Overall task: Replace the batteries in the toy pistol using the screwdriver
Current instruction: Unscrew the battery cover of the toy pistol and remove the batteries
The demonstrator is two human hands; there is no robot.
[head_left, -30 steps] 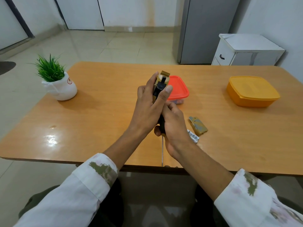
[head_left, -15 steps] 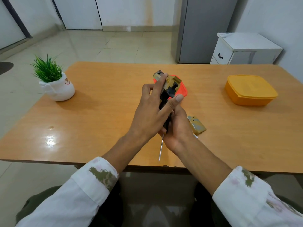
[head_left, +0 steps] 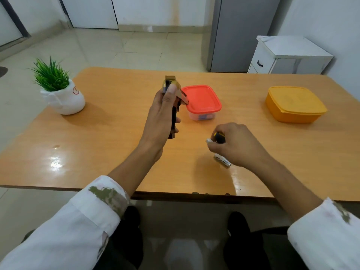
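Observation:
My left hand (head_left: 161, 114) grips the camouflage toy pistol (head_left: 174, 98) above the table's middle, with its black grip pointing down. To the right, my right hand (head_left: 239, 145) is low over the table, fingers curled round the black and yellow handle of the screwdriver (head_left: 219, 137). The screwdriver's shaft is hidden. A small white end (head_left: 209, 141) shows at my right fingertips; I cannot tell what it is. A white battery (head_left: 222, 161) lies on the table, partly under that hand. The pistol's loose cover piece is out of sight.
A clear box with a red lid (head_left: 201, 98) stands just behind the pistol. An orange lidded box (head_left: 294, 103) is at the right, and a potted green plant (head_left: 58, 90) at the far left. The wooden table (head_left: 109, 133) ends at its near edge by my forearms.
My right hand has left the pistol and moved right and down to the table by the battery, taking the screwdriver along. My left hand still holds the pistol up.

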